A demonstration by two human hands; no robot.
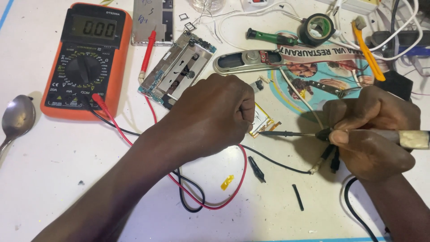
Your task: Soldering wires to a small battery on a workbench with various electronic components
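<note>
My left hand (210, 115) is closed in a fist over a small flat battery with a yellow edge (261, 122) on the white table, pressing it down; most of the battery is hidden under the hand. My right hand (369, 130) grips a soldering iron (295, 133) by its handle, the thin dark tip pointing left at the battery's edge. Beside that hand lie black cable ends (329, 159).
An orange multimeter (87, 60) with red and black leads sits at the far left, a spoon (17, 118) beside it. An opened phone frame (179, 69), a silver phone back (153, 20), a green screwdriver (268, 36), black tape (318, 28) and an orange pry tool (367, 51) lie beyond.
</note>
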